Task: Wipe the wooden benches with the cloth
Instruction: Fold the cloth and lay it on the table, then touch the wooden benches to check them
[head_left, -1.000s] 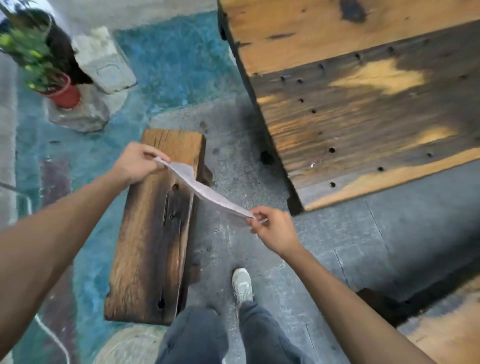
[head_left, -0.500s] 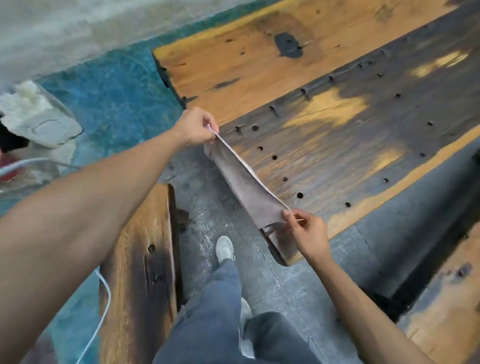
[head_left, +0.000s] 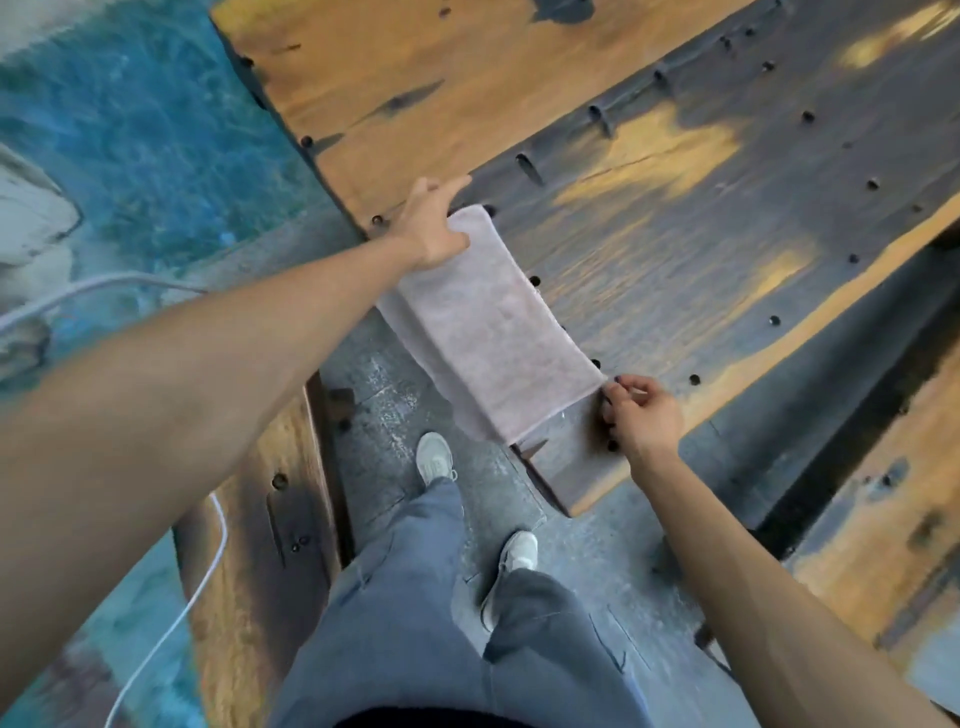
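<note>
A pale pink-grey cloth (head_left: 493, 332) lies spread along the near edge of a large wooden bench (head_left: 675, 218), part of it hanging over the side. My left hand (head_left: 434, 228) rests on the cloth's far end, fingers spread and pressing it down. My right hand (head_left: 641, 415) pinches the cloth's near corner between thumb and fingers. A smaller, narrow wooden bench (head_left: 260, 545) stands at lower left beside my legs. A third wooden surface (head_left: 883, 519) shows at the right edge.
My legs and pale shoes (head_left: 436, 457) stand on a grey tiled floor (head_left: 597, 571) between the benches. A white cable (head_left: 171, 623) runs over the blue-green floor at left. A pale stone block (head_left: 31, 218) sits at far left.
The cloth, held stretched in the air between both hands, now lies flat on the large bench. My left hand has opened onto it, and I have stepped closer to the bench.
</note>
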